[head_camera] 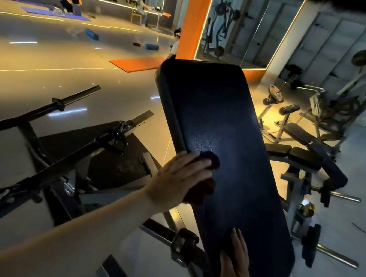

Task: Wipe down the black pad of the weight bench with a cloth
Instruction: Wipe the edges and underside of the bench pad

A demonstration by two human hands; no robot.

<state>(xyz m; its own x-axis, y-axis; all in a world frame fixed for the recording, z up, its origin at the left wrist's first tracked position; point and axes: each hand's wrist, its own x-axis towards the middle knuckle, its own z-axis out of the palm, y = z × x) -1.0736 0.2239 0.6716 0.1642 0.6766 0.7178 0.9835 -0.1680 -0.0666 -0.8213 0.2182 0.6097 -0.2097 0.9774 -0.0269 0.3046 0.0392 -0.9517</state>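
Midway up the black pad's (220, 110) left edge, the left hand (180, 178) presses the dark cloth (212, 161), fingers flat; the right hand (234, 270) rests open near its lower end (a brace). Long overlapping strokes with firm pressure would serve best.

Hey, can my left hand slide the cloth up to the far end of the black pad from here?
Probably yes: the black pad lies bare beyond the cloth under the left hand, though the arm looks nearly straight.
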